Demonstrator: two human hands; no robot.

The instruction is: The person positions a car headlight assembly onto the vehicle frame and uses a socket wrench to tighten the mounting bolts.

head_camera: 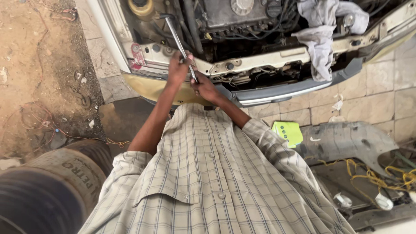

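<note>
Tiled floor [381,82] is carrying a detached grey bumper panel [346,141], a green box [288,132], yellow wiring [377,175] and a tyre [52,186].

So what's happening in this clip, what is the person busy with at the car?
A person in a checked shirt stands at the open front of a car. Both hands grip a long metal wrench: left hand higher on the shaft, right hand at its lower end. The wrench reaches up into the engine bay. A grey rag hangs over the front crossmember.
</note>
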